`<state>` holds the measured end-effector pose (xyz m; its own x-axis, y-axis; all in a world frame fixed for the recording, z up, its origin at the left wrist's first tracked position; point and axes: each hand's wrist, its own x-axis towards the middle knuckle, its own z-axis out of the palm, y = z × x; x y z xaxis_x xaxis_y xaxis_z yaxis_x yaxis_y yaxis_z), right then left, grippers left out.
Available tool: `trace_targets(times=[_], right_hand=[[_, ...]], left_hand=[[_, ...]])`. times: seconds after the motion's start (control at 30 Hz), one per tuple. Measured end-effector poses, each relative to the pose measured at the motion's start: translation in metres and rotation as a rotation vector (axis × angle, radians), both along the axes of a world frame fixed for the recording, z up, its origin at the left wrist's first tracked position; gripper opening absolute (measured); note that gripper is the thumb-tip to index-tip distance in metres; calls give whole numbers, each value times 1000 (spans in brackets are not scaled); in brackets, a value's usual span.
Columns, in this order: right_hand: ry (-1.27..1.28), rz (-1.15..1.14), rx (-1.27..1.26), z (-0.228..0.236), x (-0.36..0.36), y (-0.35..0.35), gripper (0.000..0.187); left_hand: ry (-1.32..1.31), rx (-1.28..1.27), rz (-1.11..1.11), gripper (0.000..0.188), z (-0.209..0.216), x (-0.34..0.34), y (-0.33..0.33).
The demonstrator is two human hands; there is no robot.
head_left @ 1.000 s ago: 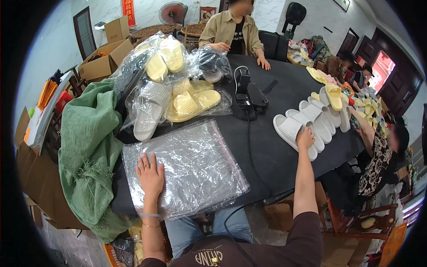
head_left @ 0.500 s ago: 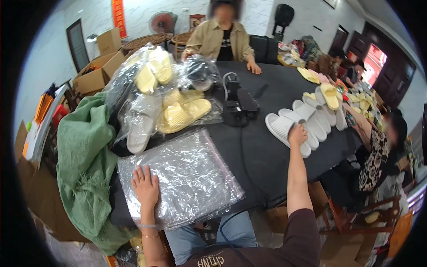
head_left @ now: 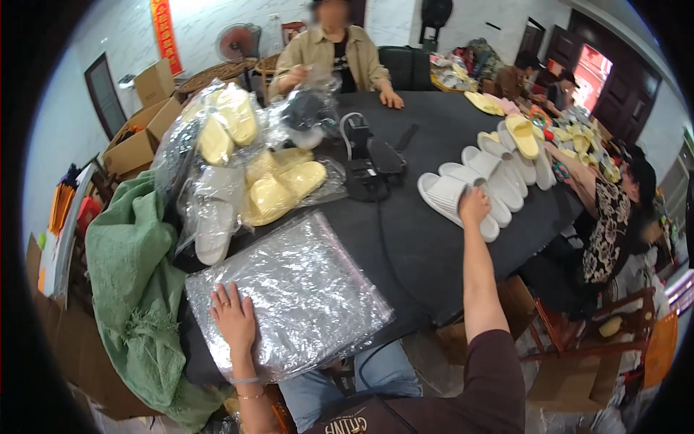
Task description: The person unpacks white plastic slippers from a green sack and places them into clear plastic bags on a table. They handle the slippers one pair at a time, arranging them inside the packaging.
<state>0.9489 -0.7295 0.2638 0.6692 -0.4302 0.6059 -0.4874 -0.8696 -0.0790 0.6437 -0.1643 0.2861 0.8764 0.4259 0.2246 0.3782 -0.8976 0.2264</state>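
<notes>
My left hand [head_left: 234, 322] lies flat, fingers spread, on a stack of clear plastic bags [head_left: 307, 282] at the table's near edge. Over on the right, my right hand [head_left: 474, 205] grips the nearest pale grey slipper [head_left: 442, 194], at its side by the strap; part of the fingers is hidden. That slipper leads a row of grey slippers [head_left: 500, 172] running away from me, with a yellow slipper [head_left: 522, 136] on top at the far end. Bagged yellow slippers [head_left: 285, 189] and a bagged grey slipper [head_left: 215, 217] lie beyond the plastic stack.
A black device with a cable [head_left: 370, 155] stands mid-table on the black cloth [head_left: 405, 246]. Green woven fabric [head_left: 134, 296] hangs over the left edge. Across the table a person [head_left: 329, 58] handles a bagged dark item; another person [head_left: 614, 224] reaches in at the right.
The view has shifted slightly. My right hand stays at the nearest grey slipper, and my left hand still rests on the bags. The person opposite has raised one hand with plastic.
</notes>
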Motion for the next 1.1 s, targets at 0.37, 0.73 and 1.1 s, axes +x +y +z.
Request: trace_targets(times=[0.37, 0.73, 1.1], right_hand=[[3, -6, -32, -5, 7, -13, 33], [86, -38, -20, -1, 6, -11, 33], [117, -14, 114, 18, -6, 4, 38]], left_hand=[[-98, -11, -32, 53, -4, 1, 3], [-114, 6, -28, 55, -6, 1, 4], [-125, -36, -12, 54, -5, -1, 5]])
